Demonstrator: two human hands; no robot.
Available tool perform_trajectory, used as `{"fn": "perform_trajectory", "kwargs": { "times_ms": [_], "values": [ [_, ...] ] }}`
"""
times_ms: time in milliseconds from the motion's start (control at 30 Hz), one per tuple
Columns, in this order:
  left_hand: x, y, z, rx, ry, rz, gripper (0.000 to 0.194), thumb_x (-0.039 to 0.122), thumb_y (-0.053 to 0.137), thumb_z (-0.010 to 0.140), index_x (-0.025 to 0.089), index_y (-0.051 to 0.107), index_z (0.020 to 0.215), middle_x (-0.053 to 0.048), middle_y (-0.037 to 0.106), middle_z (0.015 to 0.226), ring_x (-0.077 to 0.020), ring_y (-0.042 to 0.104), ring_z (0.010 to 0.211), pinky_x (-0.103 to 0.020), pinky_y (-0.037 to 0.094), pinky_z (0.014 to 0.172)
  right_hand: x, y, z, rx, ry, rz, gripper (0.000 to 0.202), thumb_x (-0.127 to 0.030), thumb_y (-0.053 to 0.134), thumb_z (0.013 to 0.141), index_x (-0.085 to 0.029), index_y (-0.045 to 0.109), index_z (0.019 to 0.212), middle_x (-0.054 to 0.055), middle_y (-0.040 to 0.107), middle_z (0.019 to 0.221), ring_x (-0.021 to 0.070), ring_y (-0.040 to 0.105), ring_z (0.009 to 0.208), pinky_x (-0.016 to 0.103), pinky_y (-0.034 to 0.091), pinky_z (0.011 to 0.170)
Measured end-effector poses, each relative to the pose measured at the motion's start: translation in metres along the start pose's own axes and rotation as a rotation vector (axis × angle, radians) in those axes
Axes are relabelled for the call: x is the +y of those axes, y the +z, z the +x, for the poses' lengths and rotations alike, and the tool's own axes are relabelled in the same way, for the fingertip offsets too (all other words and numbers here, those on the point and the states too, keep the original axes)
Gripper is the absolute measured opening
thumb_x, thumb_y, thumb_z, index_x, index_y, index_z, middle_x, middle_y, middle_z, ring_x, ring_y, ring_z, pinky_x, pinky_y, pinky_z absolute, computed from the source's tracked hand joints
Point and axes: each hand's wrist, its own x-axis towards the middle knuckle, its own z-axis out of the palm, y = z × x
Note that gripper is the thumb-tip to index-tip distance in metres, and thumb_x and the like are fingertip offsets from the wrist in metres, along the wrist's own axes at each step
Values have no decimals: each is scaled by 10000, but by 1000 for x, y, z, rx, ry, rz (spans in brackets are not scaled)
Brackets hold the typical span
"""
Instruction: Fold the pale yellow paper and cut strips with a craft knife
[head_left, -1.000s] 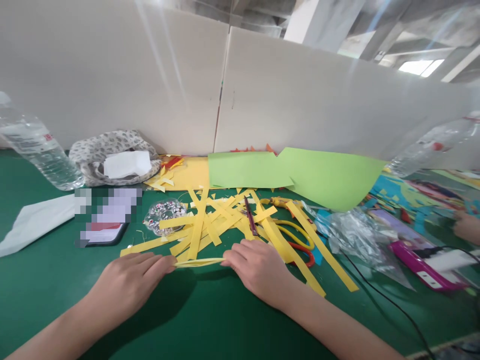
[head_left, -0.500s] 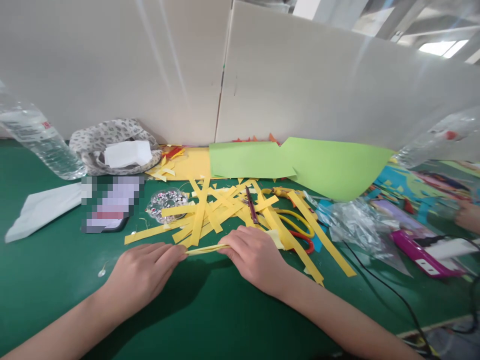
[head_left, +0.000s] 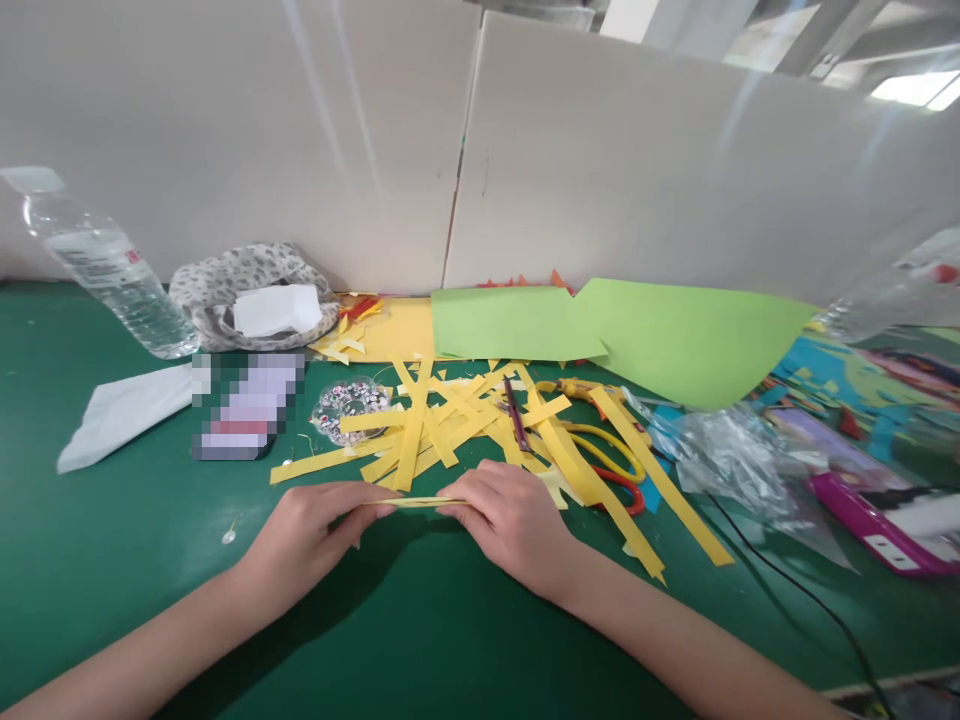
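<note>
A narrow folded yellow paper strip [head_left: 420, 502] is stretched level between my two hands, just above the green table. My left hand [head_left: 319, 530] pinches its left end between thumb and fingers. Its right end is gripped by my right hand [head_left: 514, 520], fingers curled over it. Behind the hands lies a loose pile of flat yellow strips [head_left: 416, 425]. A dark red pen [head_left: 516, 412] rests on the pile. Scissors with yellow and red handles [head_left: 626, 495] lie partly under the strips at the right.
At the left are a water bottle [head_left: 112, 270], a patterned pouch [head_left: 255, 260], a phone [head_left: 251, 405] and a white tissue [head_left: 127, 410]. Green paper [head_left: 660, 335] lies along the wall. Right: clear plastic [head_left: 742, 460], a magenta power strip [head_left: 862, 520] and a black cable [head_left: 795, 595].
The view has shifted a little, so most things appear further right. My left hand has moved closer to my right, and less of the folded strip shows between them.
</note>
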Motion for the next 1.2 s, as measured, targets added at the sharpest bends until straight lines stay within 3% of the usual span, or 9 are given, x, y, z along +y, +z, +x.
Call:
{"fn": "perform_trajectory", "kwargs": {
  "times_ms": [133,200,300,433,567,700,900,1033,1200],
  "values": [
    [-2,-3,2,24,-87,-71,166,246,516,871,200,675,884,55,693,659,-50,574,433,-119,457,447,5,-6,0,8,16,-59,276,-353,514,893,-145,638,1025,54,700,827,158,588,736,289,421,661],
    [-5,-6,2,23,-72,-61,176,254,502,880,203,669,898,49,709,707,-54,593,461,-127,476,472,8,-9,0,18,16,-83,246,-311,509,900,-149,647,1024,57,707,833,160,597,750,297,428,678],
    [-10,-8,2,46,45,85,184,263,477,900,218,644,962,27,723,841,-90,659,625,-170,515,580,7,-9,0,68,-22,-65,176,-210,513,897,-160,679,925,29,713,778,134,590,691,275,419,635],
    [-3,-5,4,133,260,472,151,257,483,898,189,607,951,-20,704,870,-190,662,782,-309,512,663,1,-7,1,128,-74,-103,159,-169,534,881,-141,689,904,22,703,722,123,561,633,268,386,580],
    [15,2,5,101,391,654,154,209,429,914,159,571,941,-27,662,743,-199,633,647,-326,470,558,-8,-6,1,123,-137,-189,166,-174,533,885,-146,687,940,19,699,721,120,533,619,274,354,563],
    [21,5,0,4,367,696,242,70,321,895,159,521,996,0,614,683,-163,588,532,-287,413,468,-14,-7,3,124,-188,-226,162,-155,539,881,-141,682,955,21,702,729,117,533,621,275,343,563],
    [11,3,-3,10,478,779,229,59,294,883,155,476,984,15,576,639,-144,560,493,-263,358,434,-13,-7,4,99,-171,-173,169,-176,535,888,-156,673,982,24,713,768,123,547,644,271,349,578],
    [1,-2,-2,25,448,786,243,51,288,875,175,468,981,18,586,652,-145,562,508,-263,349,441,-3,-12,3,90,-109,-191,176,-214,537,890,-152,658,1002,34,712,799,139,571,703,276,367,630],
    [-8,-9,4,23,427,801,221,48,322,867,188,480,933,18,596,666,-143,562,537,-265,348,479,5,-14,2,77,-61,-202,178,-207,504,907,-157,669,862,20,679,692,129,565,662,265,347,620]
  ]
}}
